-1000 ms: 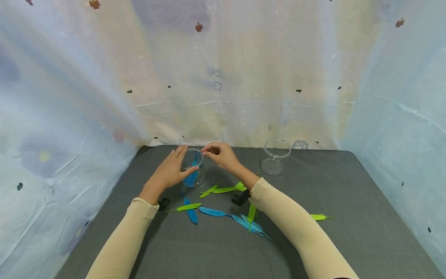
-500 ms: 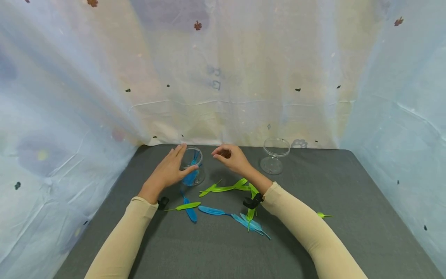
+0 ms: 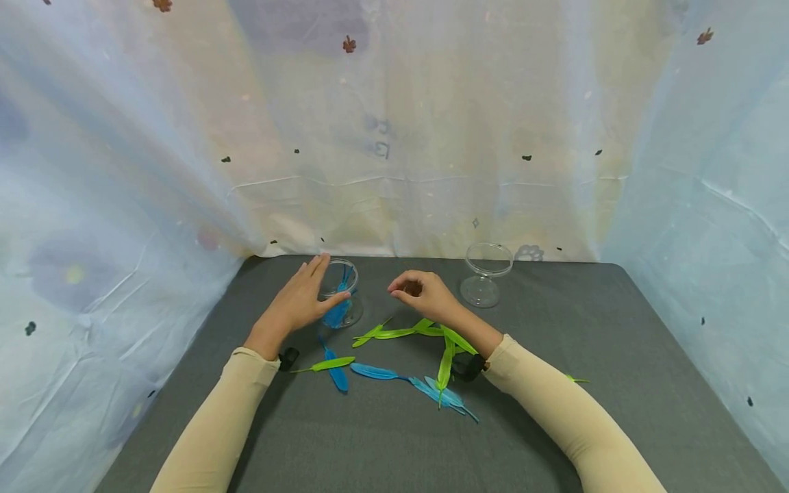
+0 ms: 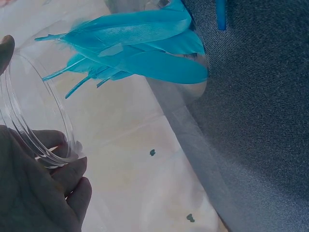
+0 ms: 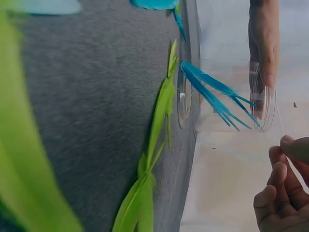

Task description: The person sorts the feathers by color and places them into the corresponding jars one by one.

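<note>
With thumb and fingers spread about the rim, my left hand [image 3: 296,298] holds a clear footed glass cup [image 4: 65,113] at the back left of the table. Several blue feathers [image 4: 125,48] stand inside, quills up toward the rim. My right hand [image 3: 425,294] hovers to the right of this cup, thumb tip against the index finger and the other fingers curled. A thin pale line shows just above those fingertips [image 5: 287,140] in the right wrist view; I cannot tell whether they pinch it. Below the right hand lie lime-green feathers [image 3: 394,334].
A second footed glass cup [image 3: 480,294] stands at the back right. More blue feathers [image 3: 374,372] and a green feather [image 3: 333,365] lie on the dark grey table [image 3: 345,445]. A patterned curtain [image 3: 431,137] hangs behind and on both sides.
My right hand has moved right, away from the rim of the left cup, with its fingertips still together. My left hand has stayed at the cup.
</note>
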Demonstrator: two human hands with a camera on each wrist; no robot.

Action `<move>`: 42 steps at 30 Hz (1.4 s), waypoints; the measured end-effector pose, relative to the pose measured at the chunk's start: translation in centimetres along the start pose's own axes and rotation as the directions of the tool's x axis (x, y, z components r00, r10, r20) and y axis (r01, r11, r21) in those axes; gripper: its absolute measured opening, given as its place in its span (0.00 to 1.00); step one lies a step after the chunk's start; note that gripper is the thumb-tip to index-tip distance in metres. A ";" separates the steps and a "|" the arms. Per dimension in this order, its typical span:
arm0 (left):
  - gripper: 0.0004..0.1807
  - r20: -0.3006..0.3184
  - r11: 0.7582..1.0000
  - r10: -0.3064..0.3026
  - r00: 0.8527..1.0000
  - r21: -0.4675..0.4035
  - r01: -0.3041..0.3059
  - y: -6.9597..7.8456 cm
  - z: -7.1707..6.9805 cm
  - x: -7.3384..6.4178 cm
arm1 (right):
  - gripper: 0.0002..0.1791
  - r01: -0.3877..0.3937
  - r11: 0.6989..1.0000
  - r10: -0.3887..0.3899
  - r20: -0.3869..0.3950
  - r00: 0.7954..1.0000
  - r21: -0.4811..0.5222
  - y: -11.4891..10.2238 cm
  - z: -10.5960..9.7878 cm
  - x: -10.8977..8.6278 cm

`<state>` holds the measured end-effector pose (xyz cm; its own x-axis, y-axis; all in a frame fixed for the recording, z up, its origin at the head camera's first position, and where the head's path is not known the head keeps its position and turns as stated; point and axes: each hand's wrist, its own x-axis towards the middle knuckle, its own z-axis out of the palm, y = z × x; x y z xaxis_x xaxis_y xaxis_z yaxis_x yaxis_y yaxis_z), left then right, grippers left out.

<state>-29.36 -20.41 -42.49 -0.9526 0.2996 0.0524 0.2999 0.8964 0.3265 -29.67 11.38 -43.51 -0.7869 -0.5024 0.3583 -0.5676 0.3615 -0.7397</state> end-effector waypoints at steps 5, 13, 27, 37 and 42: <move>0.63 -0.002 1.000 0.000 1.000 0.002 0.000 0.0 0.0 0.0 | 0.05 -0.008 1.000 0.008 0.014 1.000 -0.015 -0.1 -0.5 -1.2; 0.63 0.001 1.000 0.007 1.000 -0.005 -0.007 0.0 0.0 -0.2 | 0.05 -0.003 0.999 0.005 0.031 1.000 -0.044 0.3 -1.5 -3.1; 0.62 0.003 1.000 0.018 1.000 -0.007 -0.018 -0.1 0.1 -0.2 | 0.05 0.007 0.993 0.001 0.064 0.998 -0.118 0.5 -3.2 -7.4; 0.62 0.005 1.000 0.013 1.000 -0.013 -0.012 0.0 0.0 -0.2 | 0.07 0.011 0.987 0.007 0.113 0.994 -0.159 0.4 -4.5 -10.3; 0.62 -0.001 1.000 0.021 1.000 -0.007 -0.021 0.0 0.1 -0.1 | 0.07 0.007 0.983 0.024 0.167 0.986 -0.186 0.4 -4.8 -11.7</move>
<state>-29.21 -20.37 -42.58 -0.9462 0.3179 0.0604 0.3194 0.8877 0.3315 -21.83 21.19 -45.22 -0.7490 -0.6176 0.2400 -0.6083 0.4975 -0.6184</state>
